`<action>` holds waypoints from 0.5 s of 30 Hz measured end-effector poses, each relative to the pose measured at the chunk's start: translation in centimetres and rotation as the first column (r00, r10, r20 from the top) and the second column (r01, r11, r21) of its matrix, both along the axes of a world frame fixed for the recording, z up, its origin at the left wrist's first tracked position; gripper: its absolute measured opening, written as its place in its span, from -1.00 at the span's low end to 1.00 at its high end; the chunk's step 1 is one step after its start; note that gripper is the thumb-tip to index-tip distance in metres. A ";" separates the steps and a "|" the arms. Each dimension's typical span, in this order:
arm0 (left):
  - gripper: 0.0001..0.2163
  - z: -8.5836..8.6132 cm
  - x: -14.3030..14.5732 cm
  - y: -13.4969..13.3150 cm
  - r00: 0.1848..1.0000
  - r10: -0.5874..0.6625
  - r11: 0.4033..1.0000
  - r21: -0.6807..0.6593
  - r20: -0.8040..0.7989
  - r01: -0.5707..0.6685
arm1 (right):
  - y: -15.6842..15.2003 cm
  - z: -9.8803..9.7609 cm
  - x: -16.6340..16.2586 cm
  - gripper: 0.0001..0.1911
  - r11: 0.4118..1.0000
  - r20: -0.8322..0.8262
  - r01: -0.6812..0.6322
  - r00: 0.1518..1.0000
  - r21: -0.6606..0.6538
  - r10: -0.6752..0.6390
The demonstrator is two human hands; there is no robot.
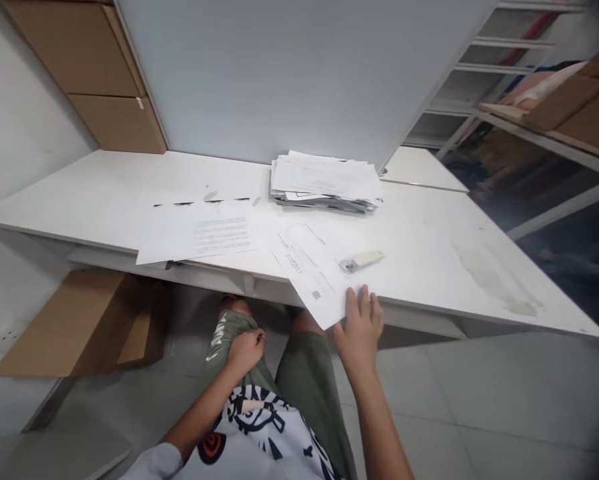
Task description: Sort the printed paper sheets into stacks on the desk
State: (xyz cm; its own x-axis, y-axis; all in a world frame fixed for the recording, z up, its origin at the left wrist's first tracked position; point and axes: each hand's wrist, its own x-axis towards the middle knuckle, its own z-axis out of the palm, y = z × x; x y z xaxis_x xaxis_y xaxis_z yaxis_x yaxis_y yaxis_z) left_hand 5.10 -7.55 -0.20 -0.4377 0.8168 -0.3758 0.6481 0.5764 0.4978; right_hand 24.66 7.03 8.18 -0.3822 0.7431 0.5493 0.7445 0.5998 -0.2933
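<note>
My right hand (360,327) rests with flat, slightly spread fingers on the near corner of a printed sheet (309,270) that overhangs the front edge of the white table (429,233). A small beige stapler-like object (364,260) lies on that sheet. My left hand (246,350) is curled closed on my left knee, on the green shorts; whether it holds anything is unclear. Another printed sheet (196,237) lies to the left, also over the edge. An untidy stack of papers (324,181) sits at the back of the table.
A grey partition wall (279,73) stands behind the table. Brown cabinets (99,73) hang at the upper left. A flattened cardboard box (79,320) leans under the table at the left. Metal shelving (529,93) with boards stands to the right.
</note>
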 end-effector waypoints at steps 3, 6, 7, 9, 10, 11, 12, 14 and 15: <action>-0.77 0.0 -0.1 0.4 0.999 -0.010 1.000 -0.009 0.031 0.011 | 0.4 0.5 -1.1 -0.30 1.000 0.031 0.014 0.999 -0.017 -0.013; -0.77 0.1 0.2 0.3 0.999 0.005 1.000 -0.009 0.053 -0.005 | 0.5 0.5 -1.0 -0.27 0.999 0.023 -0.032 0.999 0.010 0.032; -0.77 0.2 0.3 0.2 0.998 0.014 1.000 -0.005 0.056 -0.013 | 0.5 0.5 -0.7 -0.26 0.998 0.030 -0.060 0.998 0.022 0.059; -0.77 0.3 0.6 0.0 0.998 0.031 1.000 0.004 0.056 -0.031 | 0.6 0.7 0.1 -0.24 0.990 0.063 -0.135 0.989 0.033 0.133; -0.77 0.4 0.7 -0.2 0.998 0.037 0.999 0.007 0.053 -0.037 | 0.8 0.9 0.6 -0.24 0.983 0.075 -0.178 0.982 0.038 0.174; -0.77 0.4 0.9 -0.2 0.998 0.042 0.999 0.008 0.050 -0.042 | 1.1 1.3 1.0 -0.25 0.975 0.076 -0.217 0.974 0.045 0.213; -0.77 0.4 1.0 -0.3 0.998 0.044 0.999 0.009 0.045 -0.045 | 1.6 1.7 1.2 -0.28 0.969 0.060 -0.240 0.970 0.059 0.236; -0.76 0.3 1.1 -0.4 0.999 0.042 0.999 0.009 0.034 -0.043 | 2.9 2.7 1.2 -0.38 0.968 0.012 -0.230 0.973 0.101 0.230; -0.75 0.2 1.2 -0.5 0.999 0.039 0.999 0.010 0.029 -0.039 | 3.6 3.2 1.0 -0.43 0.973 -0.004 -0.202 0.979 0.114 0.203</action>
